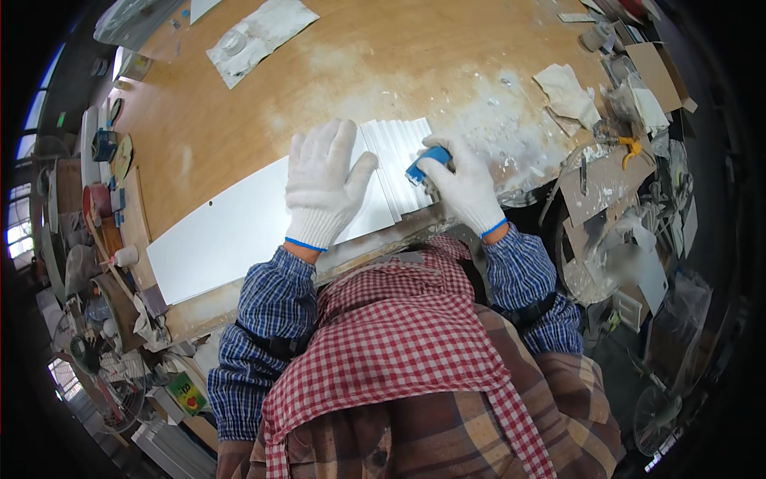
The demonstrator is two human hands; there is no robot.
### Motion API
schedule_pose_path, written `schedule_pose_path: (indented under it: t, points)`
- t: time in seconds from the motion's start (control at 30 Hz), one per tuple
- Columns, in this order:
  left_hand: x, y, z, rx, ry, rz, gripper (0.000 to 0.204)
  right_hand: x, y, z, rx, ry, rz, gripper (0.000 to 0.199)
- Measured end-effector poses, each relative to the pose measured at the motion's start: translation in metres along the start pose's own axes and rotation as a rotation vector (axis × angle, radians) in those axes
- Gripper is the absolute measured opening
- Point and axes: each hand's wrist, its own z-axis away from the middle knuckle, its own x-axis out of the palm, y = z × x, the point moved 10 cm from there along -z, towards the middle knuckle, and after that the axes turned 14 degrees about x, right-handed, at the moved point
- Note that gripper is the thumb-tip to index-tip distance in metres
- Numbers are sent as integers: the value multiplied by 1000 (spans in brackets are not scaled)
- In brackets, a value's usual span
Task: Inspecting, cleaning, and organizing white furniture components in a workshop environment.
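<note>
- Panel (223, 239) on the bench (447, 48), along its near edge.
- Left grip (325, 176) over the panel; right grip (463, 180), holding a block (428, 164), at its right end.
- Behind the panel, a sheet (275, 28) carrying a container (232, 42).
- Cloth (565, 89) on the bench's right side.

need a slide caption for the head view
Gloved left hand spread over a white panel, gloved right hand gripping a blue block at the ridged white section.

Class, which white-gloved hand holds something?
The white-gloved right hand: it grips a blue rectangular block, while the white-gloved left hand lies open over the white panel.
</note>
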Motion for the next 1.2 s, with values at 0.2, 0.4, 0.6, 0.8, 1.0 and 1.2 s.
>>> schedule_pose_path:
  t: [0.2, 0.4, 0.6, 0.8, 1.0, 1.2]
  points:
    - [2, -2, 2, 2, -3, -18, 47, 12, -17, -28, 69, -75, -120, 36]
    - [1, 0, 2, 20, 2, -36, 48, 18, -28, -55, 41, -72, -190, 35]
    - [3, 0, 0, 8, -17, -36, 48, 16, -28, -49, -139, -15, -111, 32]
    - [2, 1, -1, 0, 0, -12, 47, 10, -15, 3, -14, -149, -3, 29]
    - [2, 2, 1, 22, 18, -22, 47, -13, -4, 35, -26, -192, -34, 40]
    - [3, 0, 4, 39, 43, -32, 47, 2, 9, -7, 240, -245, -452, 37]
